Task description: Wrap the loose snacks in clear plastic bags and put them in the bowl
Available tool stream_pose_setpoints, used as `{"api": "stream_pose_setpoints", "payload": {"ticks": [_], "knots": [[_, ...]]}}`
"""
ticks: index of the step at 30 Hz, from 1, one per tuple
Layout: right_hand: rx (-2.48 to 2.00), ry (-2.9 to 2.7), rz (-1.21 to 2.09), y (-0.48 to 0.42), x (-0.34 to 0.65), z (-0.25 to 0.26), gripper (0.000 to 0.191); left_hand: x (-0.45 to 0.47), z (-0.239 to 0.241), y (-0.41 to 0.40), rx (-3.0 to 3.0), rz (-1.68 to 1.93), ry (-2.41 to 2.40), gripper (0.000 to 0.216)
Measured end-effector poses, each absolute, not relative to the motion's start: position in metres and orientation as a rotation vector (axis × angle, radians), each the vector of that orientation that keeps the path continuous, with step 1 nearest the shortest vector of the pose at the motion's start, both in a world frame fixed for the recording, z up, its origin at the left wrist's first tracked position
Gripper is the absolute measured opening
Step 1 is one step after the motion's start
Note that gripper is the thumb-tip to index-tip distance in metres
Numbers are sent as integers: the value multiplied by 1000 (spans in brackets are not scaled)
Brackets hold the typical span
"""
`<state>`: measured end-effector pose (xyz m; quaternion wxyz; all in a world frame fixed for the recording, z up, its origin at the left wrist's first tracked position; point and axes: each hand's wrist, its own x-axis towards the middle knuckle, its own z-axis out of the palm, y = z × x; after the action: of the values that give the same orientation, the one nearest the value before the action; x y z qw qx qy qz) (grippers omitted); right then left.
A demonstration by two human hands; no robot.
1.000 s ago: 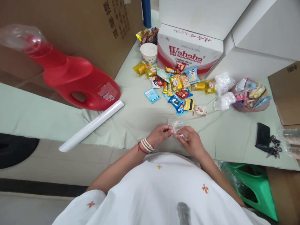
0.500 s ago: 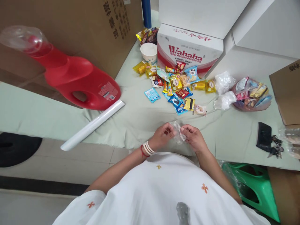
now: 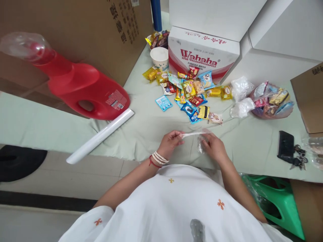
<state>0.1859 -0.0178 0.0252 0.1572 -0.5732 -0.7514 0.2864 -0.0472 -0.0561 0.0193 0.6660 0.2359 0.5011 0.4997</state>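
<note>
My left hand (image 3: 171,143), with bead bracelets at the wrist, and my right hand (image 3: 213,146) both pinch a small clear plastic bag (image 3: 195,135), which is stretched taut between them just above the pale green cloth (image 3: 151,127). Both hands are closed on the bag. Beyond them lies a scatter of several small wrapped snacks (image 3: 189,92).
A red jug (image 3: 83,89) lies on its side at the left, with a white roll (image 3: 99,136) beside it. A Wahaha box (image 3: 202,55), a paper cup (image 3: 159,57), a filled snack bag (image 3: 271,101), crumpled clear bags (image 3: 241,97), a black phone (image 3: 285,144) with keys, and a green stool (image 3: 275,198) surround me.
My hands have drawn apart, pulling the crumpled clear bag out into a taut strip between them. The camera has shifted slightly.
</note>
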Motion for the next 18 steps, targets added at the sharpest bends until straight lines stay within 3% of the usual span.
{"api": "stream_pose_setpoints", "payload": {"ticks": [2, 6, 11, 15, 18], "knots": [[-1611, -2389, 753, -11, 202, 29, 37, -50, 20, -54, 465, 1142, 1151, 48], [-1321, -2580, 932, 2, 234, 49, 40, -66, 20, -46, 385, 1220, 1228, 50], [-1334, -2166, 1138, 8, 265, 63, 26, -102, 13, -32, 636, 1212, 1391, 39], [-1664, -1735, 932, 2, 263, 46, 30, -121, 7, -27, 929, 1068, 1651, 28], [-1687, -1615, 814, -6, 249, 37, 32, -121, 11, -35, 1146, 1202, 1958, 45]]}}
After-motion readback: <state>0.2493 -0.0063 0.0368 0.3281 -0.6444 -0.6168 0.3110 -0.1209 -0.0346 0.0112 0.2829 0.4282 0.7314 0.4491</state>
